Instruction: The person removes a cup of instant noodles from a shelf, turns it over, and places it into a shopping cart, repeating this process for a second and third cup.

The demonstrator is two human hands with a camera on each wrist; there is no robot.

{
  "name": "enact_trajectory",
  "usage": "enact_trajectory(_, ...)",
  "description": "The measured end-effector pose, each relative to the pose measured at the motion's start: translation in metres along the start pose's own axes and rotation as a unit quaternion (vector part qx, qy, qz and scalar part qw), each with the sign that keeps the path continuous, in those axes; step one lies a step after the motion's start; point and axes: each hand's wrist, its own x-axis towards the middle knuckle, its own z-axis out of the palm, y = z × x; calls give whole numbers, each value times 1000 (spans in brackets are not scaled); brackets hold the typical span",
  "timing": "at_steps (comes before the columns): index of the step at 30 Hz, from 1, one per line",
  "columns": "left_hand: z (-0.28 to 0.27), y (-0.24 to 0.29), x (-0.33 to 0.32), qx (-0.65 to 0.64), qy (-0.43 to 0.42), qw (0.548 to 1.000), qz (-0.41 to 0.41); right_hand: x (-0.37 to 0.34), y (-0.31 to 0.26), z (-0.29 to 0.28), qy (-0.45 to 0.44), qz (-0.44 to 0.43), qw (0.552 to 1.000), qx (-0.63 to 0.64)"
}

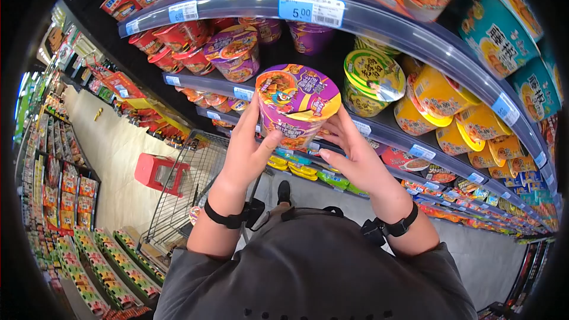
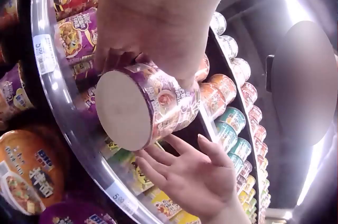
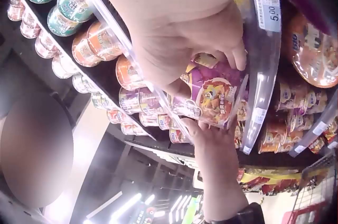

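A purple instant noodle cup (image 1: 299, 104) with a colourful printed lid is held up in front of the shelf, slightly tilted. My left hand (image 1: 249, 142) grips its left side, thumb on the front wall. My right hand (image 1: 358, 157) is at the cup's right side, with its fingers spread and fairly straight. In the left wrist view, the cup's plain pale base (image 2: 124, 110) faces the camera, and the right palm (image 2: 198, 182) shows open, fingertips close by the cup. The right wrist view shows the lid (image 3: 216, 97) between both hands.
Shelves of noodle cups curve around, with a clear price rail (image 1: 237, 9) overhead. Green cups (image 1: 373, 83) and tipped yellow cups (image 1: 441, 92) stand behind to the right. A wire shopping cart (image 1: 184, 189) is at my left, beside a red basket (image 1: 161, 173) on the aisle floor.
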Motion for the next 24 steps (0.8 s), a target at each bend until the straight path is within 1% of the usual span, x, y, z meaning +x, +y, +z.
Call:
enact_trajectory(1, -3, -8, 11, -4, -2, 1000, 3, 8, -1, -1, 4, 0, 1000, -4)
enact_trajectory(3, -8, -23, 32, 37, -61, 997, 17, 24, -2, -2, 36, 1, 999, -12)
enact_trajectory(6, -8, -26, 65, 25, -64, 997, 20, 47, -1, -2, 63, 2, 998, -21)
enact_trajectory(9, -3, -44, 86, 16, -57, 998, 28, 67, 8, -1, 93, -9, 995, -22)
enact_trajectory(11, -4, -54, 99, 26, -67, 997, 7, 78, 19, -4, 110, -27, 993, -42)
enact_trajectory(13, -4, -65, 110, 31, -71, 997, 30, 87, 19, -3, 123, -25, 991, -44)
enact_trajectory(15, -3, -75, 117, 29, -92, 995, 7, 93, 22, -2, 139, 13, 990, -22)
enact_trajectory(16, -4, -81, 119, 35, -94, 995, 22, 95, 23, -1, 147, 24, 989, -12)
enact_trajectory(21, -9, -90, 120, 72, -117, 990, 35, 98, 28, 4, 173, 30, 984, -22)
enact_trajectory(24, -10, -95, 118, 101, -138, 985, 35, 96, 27, 6, 190, 36, 979, -62)
